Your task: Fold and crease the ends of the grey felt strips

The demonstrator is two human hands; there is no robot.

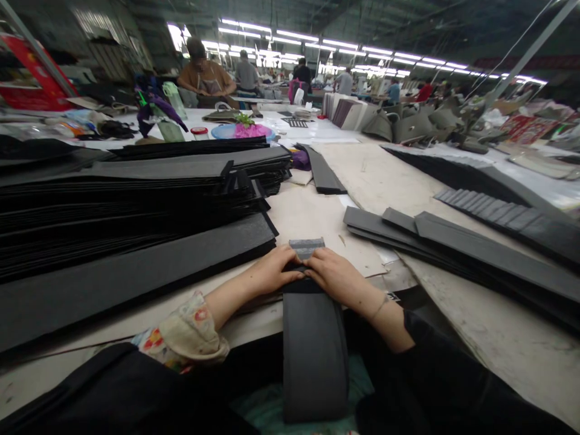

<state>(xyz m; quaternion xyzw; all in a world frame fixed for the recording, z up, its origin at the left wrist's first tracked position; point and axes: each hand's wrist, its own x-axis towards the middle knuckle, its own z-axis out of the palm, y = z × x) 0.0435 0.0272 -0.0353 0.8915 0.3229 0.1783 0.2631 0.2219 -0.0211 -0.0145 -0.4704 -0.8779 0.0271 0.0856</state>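
A long dark grey strip of material [314,350] hangs over the table's near edge toward my lap, its far end lying on the table. My left hand [280,269] pinches the strip near that far end from the left, thumb and fingers together. From the right, my right hand [330,272] grips the same part, its fingertips almost meeting the left ones. Just beyond my fingers, a lighter grey end [307,244] of the strip shows. The band between my hands looks black and folded, though my fingers partly cover it.
Tall stacks of dark strips [136,254] stand at left. More grey strips [475,254] lie overlapped at right, beside a fanned row of strips [507,217]. One strip [321,172] lies ahead. Farther back are a blue tray [222,131], a green bottle [174,99] and a seated person [206,75].
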